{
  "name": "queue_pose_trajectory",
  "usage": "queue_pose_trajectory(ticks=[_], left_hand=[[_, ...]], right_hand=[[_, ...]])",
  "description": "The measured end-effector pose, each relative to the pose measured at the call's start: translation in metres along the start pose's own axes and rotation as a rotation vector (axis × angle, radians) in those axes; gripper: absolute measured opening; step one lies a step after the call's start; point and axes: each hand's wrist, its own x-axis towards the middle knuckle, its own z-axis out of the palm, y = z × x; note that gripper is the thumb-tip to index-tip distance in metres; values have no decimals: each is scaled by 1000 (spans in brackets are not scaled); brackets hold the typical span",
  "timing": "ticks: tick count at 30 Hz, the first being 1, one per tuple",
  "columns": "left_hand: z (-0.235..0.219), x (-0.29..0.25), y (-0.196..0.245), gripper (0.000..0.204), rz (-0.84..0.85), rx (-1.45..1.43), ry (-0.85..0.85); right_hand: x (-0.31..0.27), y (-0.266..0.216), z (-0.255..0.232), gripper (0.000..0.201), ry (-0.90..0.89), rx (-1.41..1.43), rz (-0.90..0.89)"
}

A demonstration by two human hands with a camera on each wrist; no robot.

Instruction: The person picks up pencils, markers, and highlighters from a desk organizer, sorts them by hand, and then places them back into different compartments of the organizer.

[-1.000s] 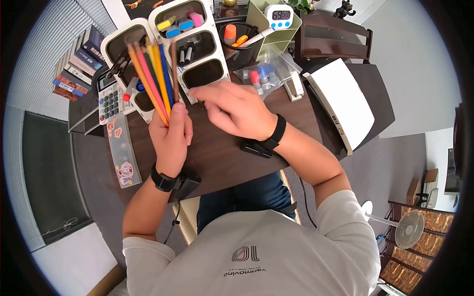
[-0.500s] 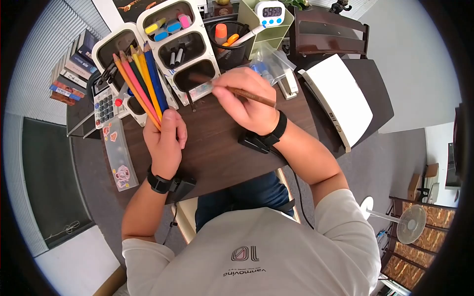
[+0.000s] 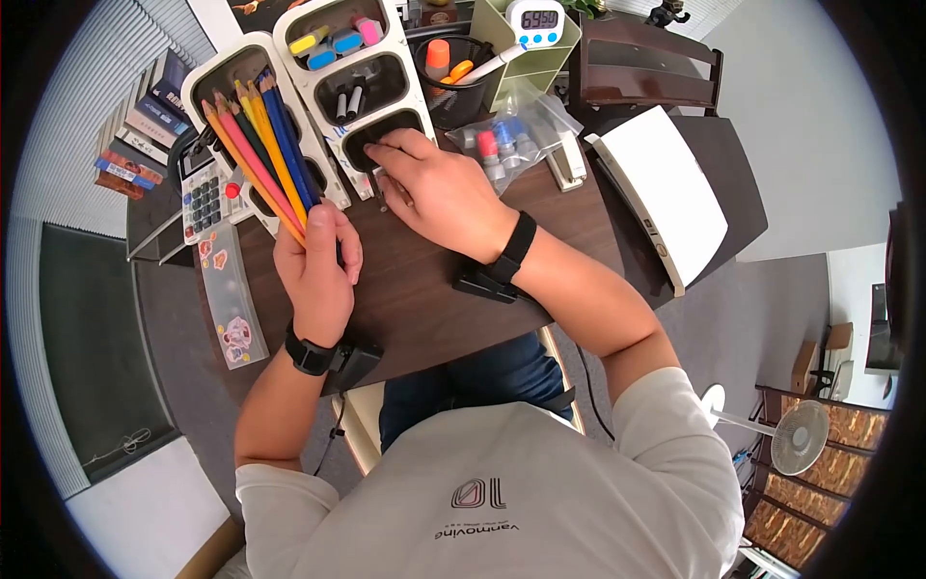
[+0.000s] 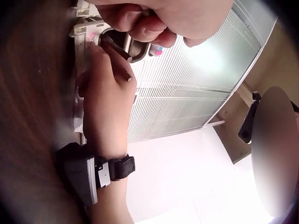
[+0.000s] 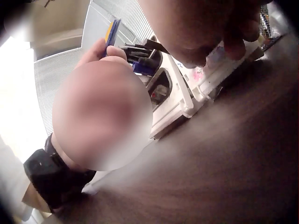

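Observation:
My left hand [image 3: 316, 275] grips a bundle of coloured pencils [image 3: 256, 145] by the lower ends, with orange, pink, green, yellow and blue ones fanned upward. At the front compartment of the white desk organizer [image 3: 333, 135], my right hand [image 3: 439, 193] has its fingertips over the opening. It pinches a brown pencil, mostly hidden by the hand; the blunt end [image 4: 129, 79] pokes out behind the fingers in the left wrist view. A dark stick [image 4: 117, 49] slants out of that compartment beside the hand.
Highlighters [image 3: 347, 41] and black markers [image 3: 355, 101] fill the organizer's rear compartments. To the right stand a black mesh cup [image 3: 453, 101], a bag of small bottles [image 3: 506, 145] and a stapler [image 3: 567, 164]. A calculator [image 3: 204, 203] and clear pencil case [image 3: 231, 299] lie left.
My right hand took the brown pencil from the bundle, swung it out to the right, then came back left over the organizer's front compartment. The left hand keeps its grip, slightly shifted left.

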Motion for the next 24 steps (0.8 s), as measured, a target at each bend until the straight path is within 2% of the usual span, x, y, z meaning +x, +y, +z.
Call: queue_pose_trajectory(ticks=[5,8,11,14,16,22,24], left_hand=[[-1,0,-1,28,0,18,-18],[-2,2,-2,28,-11,23,-29],[-2,2,-1,26,-61,83,-23],[-3,1,-3,24,-63,144,-90],[-5,1,-3,24,-72,146,-187],[-8,0,-5,26,-128,78,-169],[-3,-1,-3,29,-88,106,-153]], right_hand=[[0,-3,-2,35,-48,23,71],[-1,-2,-13,38,25,55,29],[-3,0,-23,46,79,215,-232],[-3,-17,-24,48,108,267,-274],[-5,-18,-25,49,65,263,-248],[-2,-10,-24,45,202,243,-277],[-2,-13,-31,36,273,223,-95]])
